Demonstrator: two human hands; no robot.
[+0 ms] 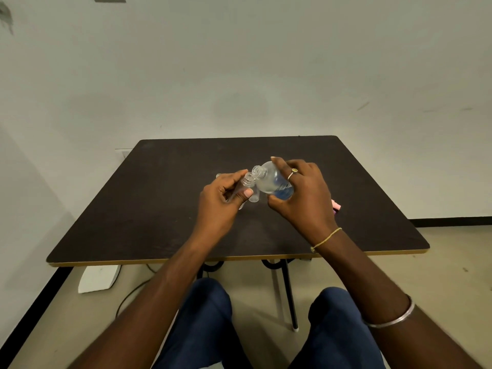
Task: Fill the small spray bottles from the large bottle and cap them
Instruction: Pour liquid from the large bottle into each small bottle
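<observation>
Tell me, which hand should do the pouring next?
Probably the right hand: it grips the large bottle, tilted with its mouth beside the open small bottle that the left hand holds.

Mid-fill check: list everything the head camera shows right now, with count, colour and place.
Dark square table: one, in front of the person.
Large clear plastic bottle: one, some blue liquid inside, tilted, in right hand.
Small clear plastic spray bottle: one, uncapped, in left hand.
Small clear item: one, on table beyond left hand, mostly hidden.
Pink object: one, on table, partly behind right hand.
White object: one, on floor under table.
Left hand: grips small bottle.
Right hand: grips large bottle.
</observation>
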